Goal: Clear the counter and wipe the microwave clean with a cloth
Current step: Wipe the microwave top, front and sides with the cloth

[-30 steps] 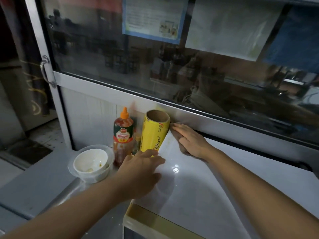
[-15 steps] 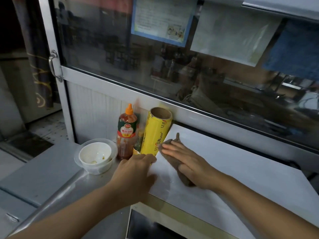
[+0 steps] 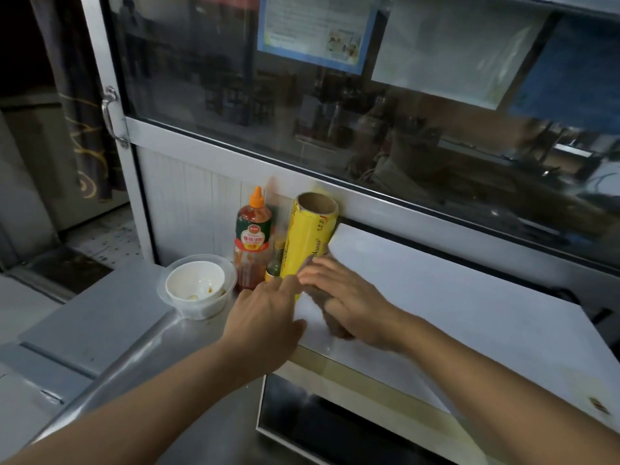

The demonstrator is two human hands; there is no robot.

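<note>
— Brown cloth (image 3: 330, 305) lies flat under the right hand (image 3: 349, 303), whose fingers are stretched out and press it onto the white top of the microwave (image 3: 453, 297), close to the top's left edge.

— And the left hand (image 3: 265, 317)?

— It reaches in from the counter (image 3: 100, 323) side, fingers loosely extended, fingertips against the lower part of the yellow wrap roll (image 3: 310, 239). Whether it actually grips the roll I cannot tell; it looks relaxed, resting at the microwave's left edge.

— What is hard to see?

— Most of the cloth is covered by the right hand. A small green bottle (image 3: 275, 263) is half hidden between the sauce bottle (image 3: 252, 239) and the roll. The microwave's door is cut off at the bottom edge. The right fingers are blurred.

— Counts?

— Two hands, one cloth, one roll standing at the microwave's back left corner, one red sauce bottle, one small bottle, one white bowl (image 3: 196, 285) inside a clear tub on the counter.
</note>
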